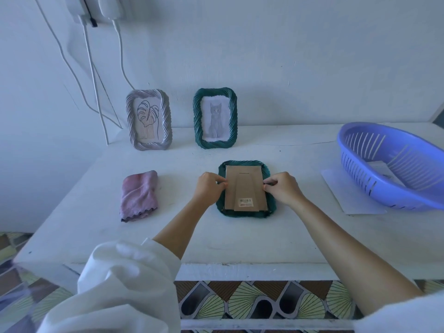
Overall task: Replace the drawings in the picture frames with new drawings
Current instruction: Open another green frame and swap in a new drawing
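Note:
A dark green picture frame (245,213) lies face down on the white table (240,236), its brown cardboard backing (245,186) up. My left hand (208,188) pinches at the backing's left edge; my right hand (282,188) pinches at its right edge. At the back stand two upright frames: a grey one (131,121) holding a leaf line drawing and a green one (197,118) holding a cat drawing.
A folded pink cloth (139,195) lies left of the flat frame. A blue plastic basket (394,164) sits at the right on a white sheet (348,200), with papers inside. White cables (96,92) hang down the wall at the left.

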`<control>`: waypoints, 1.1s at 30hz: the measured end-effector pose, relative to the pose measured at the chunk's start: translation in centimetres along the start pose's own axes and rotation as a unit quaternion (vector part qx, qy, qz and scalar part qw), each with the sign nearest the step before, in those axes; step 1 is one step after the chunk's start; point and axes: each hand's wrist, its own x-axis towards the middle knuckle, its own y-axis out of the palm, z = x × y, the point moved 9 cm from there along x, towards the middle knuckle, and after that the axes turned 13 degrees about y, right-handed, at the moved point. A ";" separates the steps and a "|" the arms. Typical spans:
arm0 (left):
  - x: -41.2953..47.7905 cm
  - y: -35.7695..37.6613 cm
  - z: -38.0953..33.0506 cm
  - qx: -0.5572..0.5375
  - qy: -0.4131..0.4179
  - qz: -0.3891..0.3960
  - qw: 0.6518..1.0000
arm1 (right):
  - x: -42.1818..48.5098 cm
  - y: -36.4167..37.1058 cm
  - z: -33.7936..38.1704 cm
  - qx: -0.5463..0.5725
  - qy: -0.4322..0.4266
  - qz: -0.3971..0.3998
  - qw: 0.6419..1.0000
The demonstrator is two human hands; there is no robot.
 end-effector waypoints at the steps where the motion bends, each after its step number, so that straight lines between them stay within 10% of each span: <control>1: 0.0 0.0 0.0 -0.006 -0.005 -0.004 1.000 | 0.0 0.0 0.0 0.005 0.002 0.000 1.000; 33: -0.3 0.9 0.4 -0.229 -0.120 -0.059 0.964 | 0.0 -0.2 -0.3 0.041 0.018 0.015 0.999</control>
